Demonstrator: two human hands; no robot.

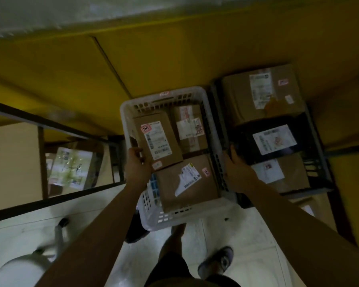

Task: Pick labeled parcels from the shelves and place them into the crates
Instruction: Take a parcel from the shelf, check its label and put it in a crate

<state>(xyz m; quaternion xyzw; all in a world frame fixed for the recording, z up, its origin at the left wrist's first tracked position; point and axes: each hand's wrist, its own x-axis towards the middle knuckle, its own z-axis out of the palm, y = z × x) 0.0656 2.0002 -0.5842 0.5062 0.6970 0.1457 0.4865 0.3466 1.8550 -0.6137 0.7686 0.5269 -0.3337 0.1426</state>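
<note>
Head view: left hand [137,164], right hand [237,169]; grips seemingly tight round white crate [197,90]

Nothing printed can be read here, as the view is dim and blurred. In the white crate [131,104], the tilted parcel [158,139] bears a white shipping label with barcode stripes and a pink sticker with dark marks. The rear parcel [190,129] and front parcel [187,181] carry similar labels and pink stickers. In the dark crate [317,162], the large box [261,94], black parcel [274,139] and low parcel [288,172] each show 1 white label, all illegible.
</note>
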